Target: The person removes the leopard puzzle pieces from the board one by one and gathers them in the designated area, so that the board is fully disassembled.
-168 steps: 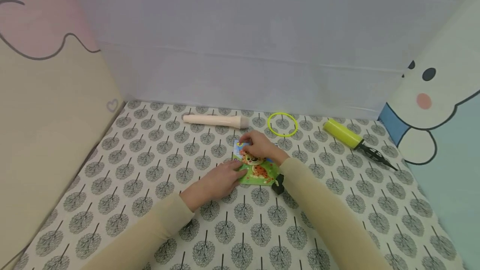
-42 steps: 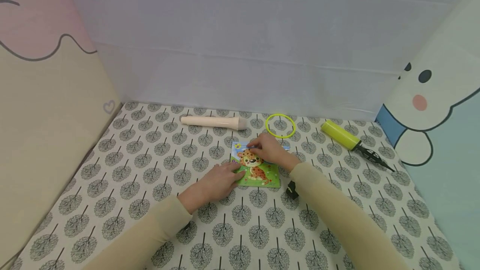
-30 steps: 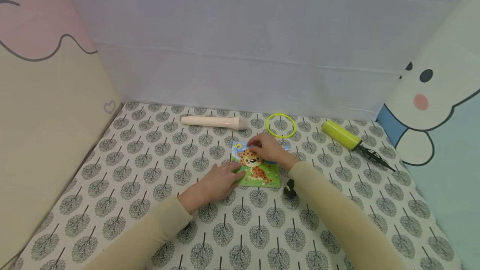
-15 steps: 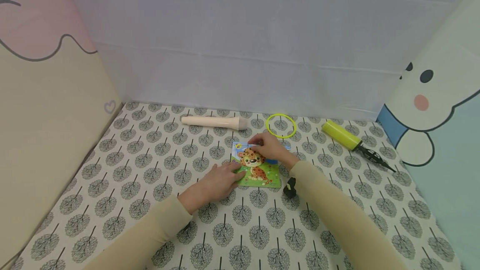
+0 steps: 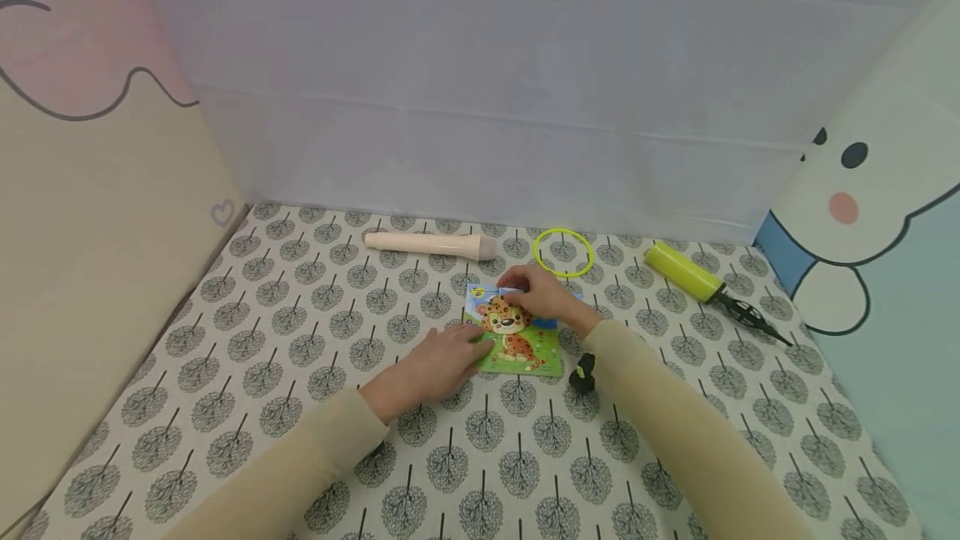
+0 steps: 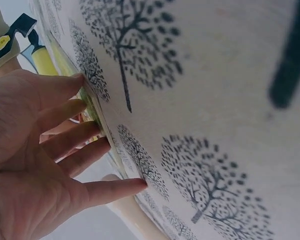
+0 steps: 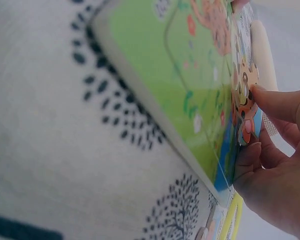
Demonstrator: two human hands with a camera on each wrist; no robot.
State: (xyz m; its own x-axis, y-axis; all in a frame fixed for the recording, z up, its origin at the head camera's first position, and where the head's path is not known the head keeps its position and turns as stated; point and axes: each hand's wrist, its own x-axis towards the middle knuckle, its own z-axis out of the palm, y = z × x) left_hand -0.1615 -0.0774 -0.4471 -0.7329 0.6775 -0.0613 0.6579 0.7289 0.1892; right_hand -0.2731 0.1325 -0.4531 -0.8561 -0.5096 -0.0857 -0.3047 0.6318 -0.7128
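Observation:
A flat puzzle board [image 5: 525,362] with a spotted leopard on a green and blue ground lies mid-table. At its left edge my left hand [image 5: 444,361] rests, the fingers [image 6: 80,140] spread and nearly straight along the rim. My right hand [image 5: 542,298] is over the board's upper right. Between its thumb and fingers it pinches a puzzle piece [image 7: 246,97], orange with leopard-face print and a bit of blue, tilted up from the board in the right wrist view. The hand covers part of the board's top right corner.
Behind the board lie a pale pink tube-like stick [image 5: 427,243] and a yellow ring [image 5: 564,252]. A yellow-green hand pump [image 5: 682,272] with a black nozzle lies at the right. Fabric walls [image 5: 487,107] close off the back and sides of the tree-print tablecloth [image 5: 300,407].
Since the oldest frame my right hand has shifted a little to the right, uncovering more of the leopard's face. Over the last second both hands have stayed nearly still, the left at the board's edge.

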